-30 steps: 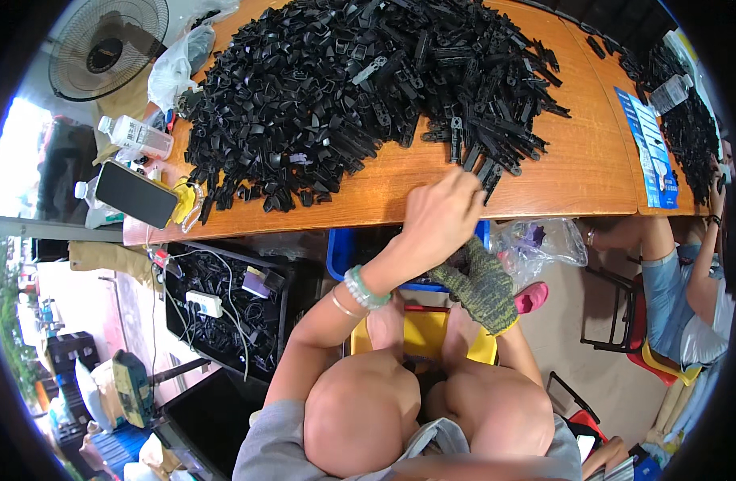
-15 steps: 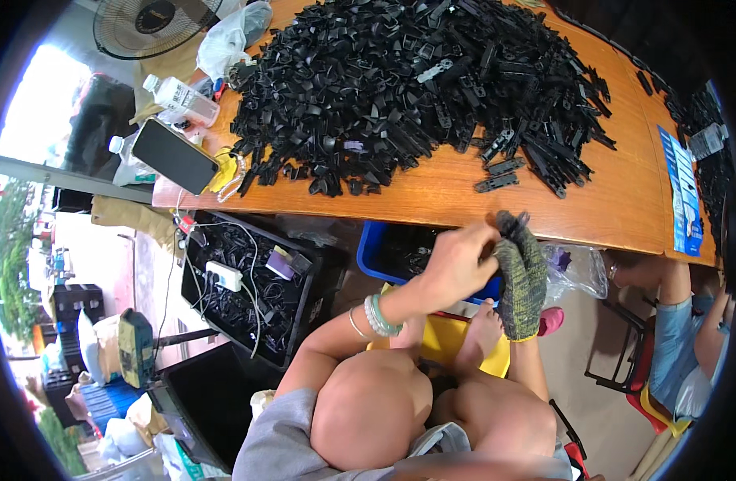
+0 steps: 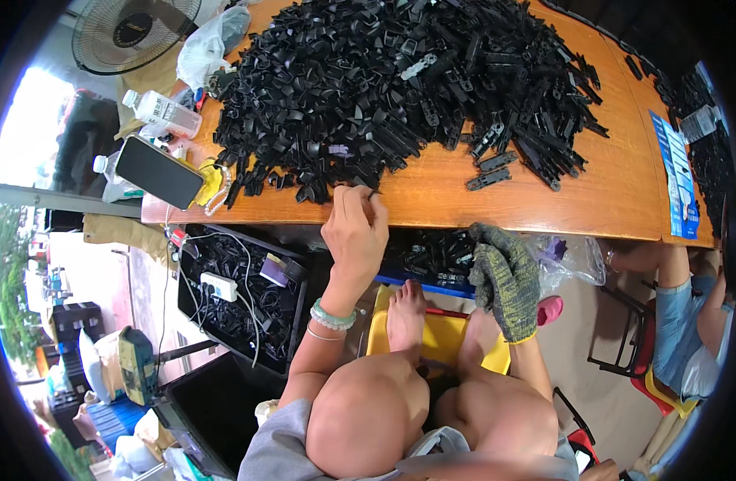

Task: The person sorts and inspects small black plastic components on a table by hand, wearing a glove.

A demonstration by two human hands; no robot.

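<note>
My bare left hand (image 3: 356, 228), with bracelets on its wrist, reaches over the table's near edge. Its fingertips are pinched at the front of a big heap of black plastic parts (image 3: 344, 88), and a small dark bit shows between them. On my right hand (image 3: 506, 280) is a dark green-grey knitted glove with a yellow cuff edge. Its fingers are curled beside a blue bin (image 3: 432, 276) that contains more black parts. What the gloved fingers hold, if anything, is hidden. Two flat black strips (image 3: 492, 171) lie loose at the heap's front right.
On the wooden table (image 3: 432, 200) stand a phone (image 3: 159, 171) and a plastic bottle (image 3: 163, 114) at left; a fan (image 3: 131, 34) is behind. Below left, a black crate (image 3: 239, 321) holds parts and a white power strip (image 3: 218, 286). A clear bag (image 3: 572, 260) hangs right; another person (image 3: 680, 321) sits there.
My left hand has left the gloved hand and moved left and forward to the heap's front edge. The gloved right hand has shifted slightly left, its fingers now turned towards the bin.
</note>
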